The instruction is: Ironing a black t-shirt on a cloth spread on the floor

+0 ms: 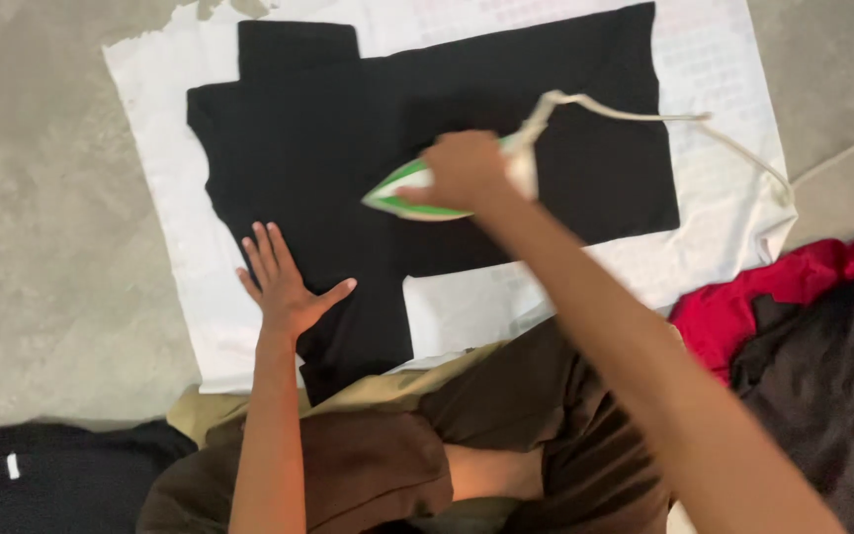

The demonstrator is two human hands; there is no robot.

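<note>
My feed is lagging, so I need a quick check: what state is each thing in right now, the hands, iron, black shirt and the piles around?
Right hand: closed around the iron's handle.
Left hand: open, fingers spread, pressed flat on the shirt.
Iron: sole down on the shirt, cord attached.
Cord: slack, trailing off to the right.
Black shirt: spread flat on the white sheet.
White sheet: laid out on the floor.
Red garment: crumpled in a heap.

shirt (pixel 308 129) on sheet (pixel 165 198) | iron (pixel 417 188) on shirt | clothes pile (pixel 803 326) right of sheet
</note>
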